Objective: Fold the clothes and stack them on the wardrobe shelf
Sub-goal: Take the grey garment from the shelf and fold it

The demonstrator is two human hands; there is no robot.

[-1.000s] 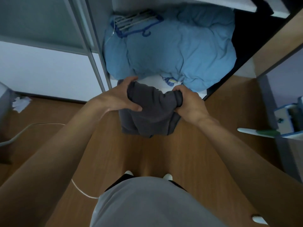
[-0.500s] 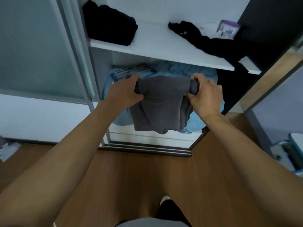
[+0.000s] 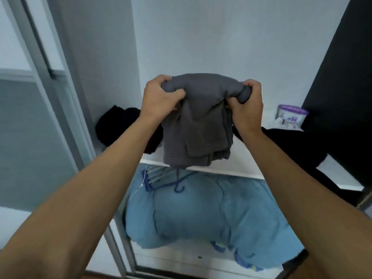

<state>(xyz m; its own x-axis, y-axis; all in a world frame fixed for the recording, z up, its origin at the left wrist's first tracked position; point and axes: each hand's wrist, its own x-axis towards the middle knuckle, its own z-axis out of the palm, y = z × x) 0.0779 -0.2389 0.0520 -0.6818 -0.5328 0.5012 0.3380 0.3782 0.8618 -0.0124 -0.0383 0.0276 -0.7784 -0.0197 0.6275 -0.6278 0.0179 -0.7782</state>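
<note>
A folded dark grey garment (image 3: 201,121) hangs in front of me, held up above the white wardrobe shelf (image 3: 237,170). My left hand (image 3: 159,99) grips its upper left corner and my right hand (image 3: 246,107) grips its upper right corner. The lower folds dangle just above the shelf's front edge. A folded black garment (image 3: 118,125) lies on the shelf at the left, partly hidden by my left arm. Another black garment (image 3: 298,141) sprawls unfolded across the shelf's right side.
A purple and white packet (image 3: 290,116) stands at the shelf's back right. Below the shelf lies a light blue duvet (image 3: 201,210) with blue hangers (image 3: 161,180) on it. The sliding door frame (image 3: 66,109) stands at the left, a dark panel (image 3: 346,77) at the right.
Both hands have lifted the grey garment from floor height up to shelf level, moving closer to the wardrobe. My view has tilted upward from the floor to the shelf.
</note>
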